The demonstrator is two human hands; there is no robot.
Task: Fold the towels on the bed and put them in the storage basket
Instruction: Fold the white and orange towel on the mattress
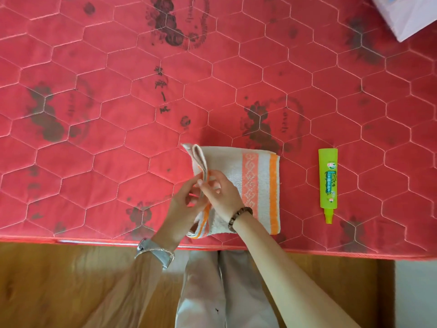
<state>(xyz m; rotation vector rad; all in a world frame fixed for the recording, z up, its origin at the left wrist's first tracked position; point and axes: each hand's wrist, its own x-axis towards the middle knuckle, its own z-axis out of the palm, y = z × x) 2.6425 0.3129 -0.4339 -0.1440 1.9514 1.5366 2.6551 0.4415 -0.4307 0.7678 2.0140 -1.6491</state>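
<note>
Atop quilted bed (106,150), fingers (216,176) seemingly pinch terry towel (236,166).

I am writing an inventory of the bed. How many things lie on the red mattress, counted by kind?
Towel: 1
Green tube: 1
Pale thing at the top right corner, kind unclear: 1
Total: 3

One towel (236,166), one green tube (328,181) and one bed (118,91). Two hands: a left hand (184,207) and a right hand (223,197). One watch (156,253), one bead bracelet (238,217).
</note>
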